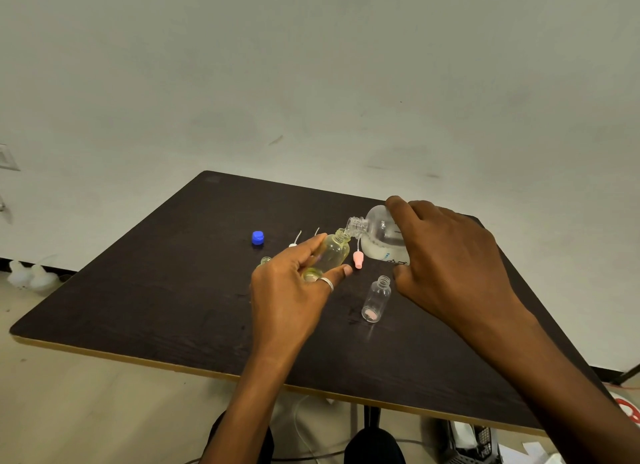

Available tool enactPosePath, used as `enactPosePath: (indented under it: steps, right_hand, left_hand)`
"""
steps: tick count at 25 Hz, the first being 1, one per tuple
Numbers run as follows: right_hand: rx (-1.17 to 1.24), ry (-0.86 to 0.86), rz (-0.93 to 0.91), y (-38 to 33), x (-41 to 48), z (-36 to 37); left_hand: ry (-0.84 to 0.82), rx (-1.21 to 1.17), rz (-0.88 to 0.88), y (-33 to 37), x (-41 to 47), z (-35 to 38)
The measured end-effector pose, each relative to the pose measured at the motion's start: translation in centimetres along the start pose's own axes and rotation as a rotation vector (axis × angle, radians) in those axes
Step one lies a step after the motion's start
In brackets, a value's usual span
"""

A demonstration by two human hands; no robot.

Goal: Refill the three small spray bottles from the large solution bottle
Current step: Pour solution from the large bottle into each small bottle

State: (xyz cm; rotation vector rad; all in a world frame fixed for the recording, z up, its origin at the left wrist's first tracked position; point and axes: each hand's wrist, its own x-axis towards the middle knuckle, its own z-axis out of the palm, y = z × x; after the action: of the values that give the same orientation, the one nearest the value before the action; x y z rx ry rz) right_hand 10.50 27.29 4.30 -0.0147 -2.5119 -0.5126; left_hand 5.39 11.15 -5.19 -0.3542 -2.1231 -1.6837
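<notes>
Dark table [166, 290], pale scuffed wall [311, 82]

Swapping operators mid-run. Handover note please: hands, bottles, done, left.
Left hand grips the yellowish bottle, tilted.
Right hand grips the large bottle, tipped, its neck at the yellowish bottle's mouth.
Clear bottle stands open near the right hand and looks empty.
Third bottle is mostly hidden behind the left hand; its neck is bare.
Blue cap, pink head and white head lie on the table.
Done: bottles opened.
Left: finish this pour, fill the others, refit heads.
</notes>
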Motion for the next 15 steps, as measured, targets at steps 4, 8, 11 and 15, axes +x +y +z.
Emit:
enactPosePath:
  steps: [4, 8, 11, 15]
  right_hand:
    - [-0.006, 0.009, 0.001, 0.0, 0.0, 0.09]
    - [0.0, 0.007, -0.002, -0.04, 0.0, 0.16]
    - [-0.002, 0.004, -0.006, -0.05, 0.06, 0.11]
    - [0.007, -0.004, -0.009, -0.11, 0.08, -0.01]
  left_hand:
    - [0.007, -0.011, -0.006, -0.03, -0.05, -0.01]
    - [0.003, -0.012, -0.014, -0.21, -0.03, 0.04]
    - [0.003, -0.011, -0.014, -0.24, -0.07, -0.01]
    - [0.004, -0.01, -0.018, -0.23, -0.02, 0.0]
